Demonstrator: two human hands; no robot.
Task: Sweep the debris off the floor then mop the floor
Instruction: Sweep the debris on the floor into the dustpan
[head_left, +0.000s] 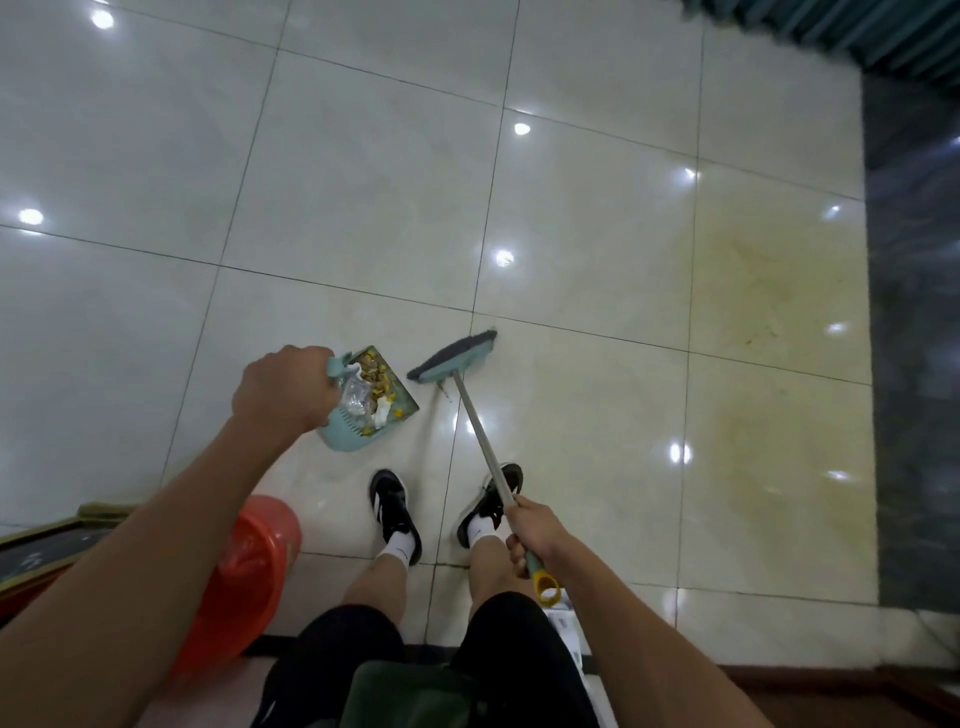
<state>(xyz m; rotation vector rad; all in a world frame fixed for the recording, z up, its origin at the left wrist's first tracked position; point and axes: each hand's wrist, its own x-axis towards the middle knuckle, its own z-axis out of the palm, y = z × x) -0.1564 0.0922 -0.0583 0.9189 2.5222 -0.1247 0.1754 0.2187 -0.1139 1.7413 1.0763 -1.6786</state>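
Note:
My left hand (283, 387) grips the top of a light-blue dustpan (345, 434) that holds yellow and brown scraps and crumpled clear wrapping (371, 387). My right hand (537, 530) grips the pale handle of a broom (480, 431) near its yellow end. The broom's teal head with grey bristles (454, 356) rests on the white tiled floor (363, 182), just right of the dustpan's mouth. A small dark speck lies under the broom head.
A red plastic bucket (244, 566) stands behind my left arm, beside a dark framed board (47, 551). My two feet in black shoes (395, 509) stand under the broom handle. A yellowish stain (753, 291) marks the tiles at right, next to a dark stone strip (914, 364).

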